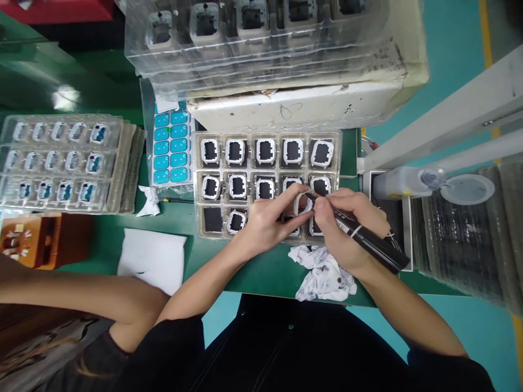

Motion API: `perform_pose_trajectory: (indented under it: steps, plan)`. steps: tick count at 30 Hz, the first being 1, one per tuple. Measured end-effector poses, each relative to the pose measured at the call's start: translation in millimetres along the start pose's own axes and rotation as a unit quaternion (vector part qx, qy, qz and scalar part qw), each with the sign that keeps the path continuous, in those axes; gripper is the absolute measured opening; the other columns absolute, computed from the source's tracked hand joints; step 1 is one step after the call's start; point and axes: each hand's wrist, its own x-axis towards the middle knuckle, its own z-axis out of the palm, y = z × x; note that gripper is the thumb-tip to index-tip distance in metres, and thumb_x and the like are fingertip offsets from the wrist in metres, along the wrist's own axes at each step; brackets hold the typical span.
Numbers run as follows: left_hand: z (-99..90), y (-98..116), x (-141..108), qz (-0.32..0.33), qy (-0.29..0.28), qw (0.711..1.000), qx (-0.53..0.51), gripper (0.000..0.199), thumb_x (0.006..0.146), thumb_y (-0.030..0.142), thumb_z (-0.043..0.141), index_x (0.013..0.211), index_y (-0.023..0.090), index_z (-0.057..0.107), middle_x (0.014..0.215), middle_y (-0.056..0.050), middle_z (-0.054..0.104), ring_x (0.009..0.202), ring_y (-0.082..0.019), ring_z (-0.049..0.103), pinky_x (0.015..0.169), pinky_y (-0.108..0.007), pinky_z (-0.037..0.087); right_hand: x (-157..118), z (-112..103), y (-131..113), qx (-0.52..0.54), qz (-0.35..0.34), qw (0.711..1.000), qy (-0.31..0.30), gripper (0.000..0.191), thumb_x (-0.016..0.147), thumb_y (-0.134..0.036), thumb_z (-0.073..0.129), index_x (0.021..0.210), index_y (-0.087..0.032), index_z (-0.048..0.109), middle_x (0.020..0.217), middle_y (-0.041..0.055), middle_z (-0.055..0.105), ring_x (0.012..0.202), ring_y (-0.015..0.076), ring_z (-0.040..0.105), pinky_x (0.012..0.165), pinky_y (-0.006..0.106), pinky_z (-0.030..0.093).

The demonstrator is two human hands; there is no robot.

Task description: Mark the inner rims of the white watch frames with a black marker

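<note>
Left hand (267,220): grip pinching white frame (297,203) above tray (213,220) | right hand (347,226): grip clamped round black marker (373,245), tip right at frame's 3 o'clock | crumpled cloth (322,276), tray's 5 o'clock!

This seems to be a factory workshop, an assembly station. On the green desk (261,277) lies a clear tray (268,132) of white-rimmed parts. Left of that tray, more trays (61,163) are stacked; behind it, others sit on a worn foam block (294,111). The floor (449,71), far right of it, is turquoise, yellow-lined.
</note>
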Motion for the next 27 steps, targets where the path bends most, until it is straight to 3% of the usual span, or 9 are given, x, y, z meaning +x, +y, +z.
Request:
perform_pose_trajectory:
  steps: [5, 10, 21, 24, 27]
  plan:
    - [-0.2, 1, -1, -0.013, -0.007, 1.000, -0.013, 0.030, 0.116, 0.031, 0.082, 0.143, 0.020, 0.074, 0.082, 0.004, 0.075, 0.056, -0.006, 0.053, 0.054, -0.016, 0.050, 2, 0, -1, 0.015, -0.013, 1.000, -0.008, 0.015, 0.106, -0.012, 0.084, 0.105, -0.025, 0.076, 0.095, -0.0001, 0.085, 0.075, 0.0176, 0.080, 0.067, 0.031, 0.067]
    - [-1.2, 0, -1, -0.008, -0.007, 1.000, 0.002, 0.032, 0.117, 0.037, 0.080, 0.145, 0.021, 0.074, 0.076, 0.006, 0.067, 0.056, -0.007, 0.052, 0.053, -0.018, 0.047, -3, -1, 3, 0.013, 0.007, 1.000, 0.003, 0.011, 0.109, -0.021, 0.085, 0.107, -0.027, 0.076, 0.096, -0.0016, 0.085, 0.079, 0.0179, 0.082, 0.069, 0.031, 0.068]
    - [-1.0, -2, -2, -0.018, -0.012, 1.000, -0.007, 0.032, 0.116, 0.037, 0.083, 0.143, 0.021, 0.076, 0.071, 0.008, 0.061, 0.054, -0.007, 0.049, 0.050, -0.019, 0.044, 0, -2, 0, 0.007, -0.001, 1.000, -0.006, 0.014, 0.108, -0.018, 0.085, 0.102, -0.025, 0.075, 0.095, -0.0020, 0.085, 0.076, 0.0147, 0.082, 0.071, 0.027, 0.067]
    - [-1.1, -4, -4, -0.056, -0.014, 0.998, -0.041, 0.036, 0.113, 0.039, 0.087, 0.145, 0.023, 0.078, 0.076, 0.006, 0.072, 0.054, -0.007, 0.054, 0.052, -0.019, 0.051, -4, -2, 4, 0.022, 0.010, 1.000, -0.002, 0.013, 0.110, -0.020, 0.084, 0.103, -0.026, 0.075, 0.100, -0.0019, 0.086, 0.085, 0.0174, 0.087, 0.075, 0.029, 0.070]
    - [-2.3, -5, -4, -0.111, -0.020, 0.987, -0.113, 0.046, 0.106, 0.042, 0.095, 0.144, 0.022, 0.079, 0.094, -0.001, 0.088, 0.064, -0.011, 0.074, 0.067, -0.022, 0.069, -8, -4, 8, 0.050, 0.020, 0.999, 0.000, 0.014, 0.108, -0.020, 0.086, 0.106, -0.027, 0.074, 0.106, -0.0003, 0.088, 0.102, 0.0239, 0.091, 0.081, 0.033, 0.073]
